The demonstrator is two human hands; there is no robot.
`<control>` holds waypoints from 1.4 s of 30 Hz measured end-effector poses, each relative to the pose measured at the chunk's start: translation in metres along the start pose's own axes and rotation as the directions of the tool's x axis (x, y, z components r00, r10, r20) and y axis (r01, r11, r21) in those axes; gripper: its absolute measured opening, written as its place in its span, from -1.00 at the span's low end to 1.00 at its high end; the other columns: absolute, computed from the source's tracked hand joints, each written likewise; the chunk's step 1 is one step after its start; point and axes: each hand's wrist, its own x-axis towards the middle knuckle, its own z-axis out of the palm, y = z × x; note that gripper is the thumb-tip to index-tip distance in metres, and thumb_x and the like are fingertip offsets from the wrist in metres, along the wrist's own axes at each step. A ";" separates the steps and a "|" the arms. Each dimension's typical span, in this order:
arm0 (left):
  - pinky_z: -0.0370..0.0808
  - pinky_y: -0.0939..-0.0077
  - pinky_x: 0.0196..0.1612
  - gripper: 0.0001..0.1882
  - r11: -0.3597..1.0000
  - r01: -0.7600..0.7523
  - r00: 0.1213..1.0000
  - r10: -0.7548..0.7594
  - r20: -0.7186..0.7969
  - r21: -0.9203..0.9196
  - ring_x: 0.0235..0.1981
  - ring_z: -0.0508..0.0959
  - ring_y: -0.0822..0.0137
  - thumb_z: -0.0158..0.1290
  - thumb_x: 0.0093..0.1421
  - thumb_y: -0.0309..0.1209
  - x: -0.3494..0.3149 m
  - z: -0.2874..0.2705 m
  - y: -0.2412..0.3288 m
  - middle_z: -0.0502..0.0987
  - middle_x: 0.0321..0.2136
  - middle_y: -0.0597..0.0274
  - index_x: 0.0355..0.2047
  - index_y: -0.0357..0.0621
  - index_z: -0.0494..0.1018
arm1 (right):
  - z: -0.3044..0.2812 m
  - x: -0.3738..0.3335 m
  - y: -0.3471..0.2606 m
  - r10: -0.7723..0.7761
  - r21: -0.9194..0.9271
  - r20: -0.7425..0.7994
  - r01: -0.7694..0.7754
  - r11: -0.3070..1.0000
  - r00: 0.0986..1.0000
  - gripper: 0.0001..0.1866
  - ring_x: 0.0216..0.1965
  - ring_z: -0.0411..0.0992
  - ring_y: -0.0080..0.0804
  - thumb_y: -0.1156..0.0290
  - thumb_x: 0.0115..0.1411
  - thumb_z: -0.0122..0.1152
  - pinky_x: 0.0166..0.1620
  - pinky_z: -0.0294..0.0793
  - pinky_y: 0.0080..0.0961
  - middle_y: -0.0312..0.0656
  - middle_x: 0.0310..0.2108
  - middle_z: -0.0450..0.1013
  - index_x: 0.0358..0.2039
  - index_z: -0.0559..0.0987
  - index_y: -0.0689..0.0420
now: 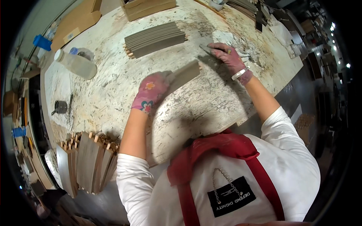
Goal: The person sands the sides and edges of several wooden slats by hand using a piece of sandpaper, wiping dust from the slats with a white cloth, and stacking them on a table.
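My left hand (152, 87), in a pink flowered glove, is closed on a grey-brown wooden slat (185, 77) held over the worktable. A small dowel peg sticks out of the slat's right end. My right hand (230, 58), in a stained pink glove, pinches a small flat grey tool (204, 49); its exact kind is hard to make out. That tool points left, apart from the slat. Beside the right hand, a patch of whitish and grey paste (245, 47) is smeared on the table. Beyond the left hand lies a row of similar slats (155, 39) with dowel pegs at their ends.
A translucent bottle (77, 64) lies at the left, near a black coil (60, 107). More pegged slats (88, 162) stand upright at the table's near left edge. Cardboard boxes (149, 9) sit at the back. The stained worktable (196, 109) ends close to my body.
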 end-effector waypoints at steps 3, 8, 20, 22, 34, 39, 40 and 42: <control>0.39 0.13 0.17 -0.42 0.989 -0.092 0.916 0.128 -0.381 0.113 0.08 0.48 -0.03 0.11 0.21 -0.06 -0.003 0.021 0.007 0.54 -0.03 -0.03 0.17 -0.07 0.41 | 0.014 0.001 0.023 0.013 -0.036 -0.014 -0.014 0.999 1.000 -0.55 -0.13 0.45 -0.46 0.18 0.23 0.28 -0.01 0.43 -0.52 -0.21 -0.14 0.56 0.03 0.58 0.19; 0.15 -0.03 0.33 -0.30 0.929 -0.017 0.874 0.194 -0.446 0.370 0.26 0.30 0.06 0.23 0.10 -0.18 -0.004 0.068 -0.003 0.31 0.21 0.10 0.26 0.04 0.32 | 0.061 0.018 0.040 0.071 0.042 -0.059 -0.069 0.997 0.996 -0.54 -0.08 0.50 -0.19 0.19 0.23 0.23 0.05 0.45 -0.38 -0.01 -0.09 0.51 0.06 0.53 0.18; 0.44 0.16 0.13 -0.49 0.978 -0.139 0.890 0.191 -0.414 0.153 0.07 0.47 -0.04 0.18 0.16 -0.25 -0.003 0.043 -0.002 0.49 0.07 0.03 0.13 -0.06 0.47 | 0.032 -0.063 0.013 -0.065 -0.533 0.147 0.135 0.835 0.987 -0.62 -0.12 0.50 -0.01 0.27 0.23 0.16 0.05 0.46 -0.27 -0.01 -0.14 0.45 0.05 0.54 0.07; 0.47 0.15 0.11 -0.56 0.993 -0.116 0.904 0.114 -0.412 0.022 0.07 0.49 -0.03 0.15 0.21 -0.26 0.004 0.030 -0.019 0.49 0.09 0.06 0.10 -0.03 0.50 | 0.039 -0.064 0.003 -0.256 -0.476 0.174 0.309 0.823 0.951 -0.60 -0.14 0.48 -0.09 0.20 0.28 0.14 -0.04 0.49 -0.28 0.00 -0.09 0.42 0.02 0.52 0.20; 0.44 0.08 0.18 -0.63 0.931 -0.125 0.910 0.245 -0.334 0.344 0.25 0.32 -0.14 0.06 0.28 -0.13 0.014 0.028 -0.056 0.38 0.23 0.27 0.11 0.41 0.53 | 0.137 -0.034 0.027 -0.322 -0.637 0.545 0.631 0.443 0.775 -0.73 -0.13 0.53 -0.24 0.34 0.24 0.09 -0.08 0.57 -0.34 -0.14 -0.17 0.49 -0.07 0.60 -0.22; 0.40 0.07 0.21 -0.65 0.949 -0.129 0.912 0.228 -0.342 0.289 0.28 0.30 -0.17 0.07 0.27 -0.13 0.015 0.027 -0.053 0.38 0.25 0.24 0.07 0.38 0.56 | 0.014 -0.035 0.055 -0.358 -0.797 0.146 0.323 0.509 0.922 -0.67 -0.34 0.42 -0.25 0.45 0.13 0.24 -0.25 0.49 -0.29 -0.19 -0.39 0.41 -0.07 0.64 -0.14; 0.37 0.05 0.24 -0.66 0.956 -0.128 0.914 0.217 -0.342 0.265 0.28 0.29 -0.17 0.07 0.27 -0.13 0.015 0.027 -0.051 0.39 0.23 0.21 0.05 0.36 0.58 | -0.005 -0.036 0.053 -0.471 -0.783 0.135 0.385 0.489 0.872 -0.63 -0.29 0.43 -0.19 0.47 0.10 0.27 -0.21 0.49 -0.28 -0.15 -0.31 0.41 -0.05 0.62 -0.12; 0.30 0.01 0.28 -0.63 0.942 -0.104 0.911 0.219 -0.349 0.318 0.29 0.27 -0.14 0.08 0.26 -0.13 0.016 0.026 -0.046 0.38 0.23 0.17 0.09 0.32 0.55 | -0.011 -0.044 0.047 -0.485 -0.808 0.060 0.327 0.489 0.872 -0.61 -0.19 0.44 -0.12 0.45 0.11 0.28 -0.12 0.49 -0.27 -0.10 -0.21 0.41 -0.01 0.60 -0.10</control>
